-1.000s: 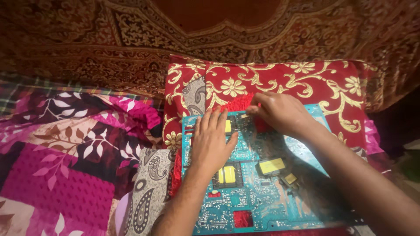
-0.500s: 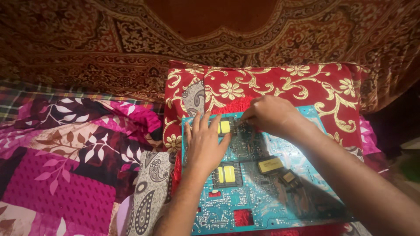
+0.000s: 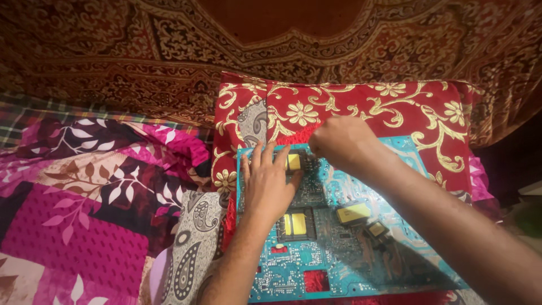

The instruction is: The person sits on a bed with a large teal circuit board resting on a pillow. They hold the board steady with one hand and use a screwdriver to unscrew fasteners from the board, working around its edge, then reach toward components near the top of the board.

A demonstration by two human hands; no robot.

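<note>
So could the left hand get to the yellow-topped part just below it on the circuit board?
Probably yes. The left hand lies flat on the teal circuit board, and the yellow-topped part sits uncovered beside its wrist; nothing lies between them.

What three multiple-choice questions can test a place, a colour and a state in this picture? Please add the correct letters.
1. Where does the circuit board lie?
A. on the red and gold cushion
B. on a wooden table
C. on a metal tray

2. What colour is the board?
A. black
B. teal blue
C. white

3. How is the left hand?
A. closed in a fist
B. lifted in the air
C. flat on the board, fingers spread

Answers: 1 A, the cushion shows around the board; 2 B, its surface is teal; 3 C, palm down on it, while the right hand is curled at the far edge.
</note>
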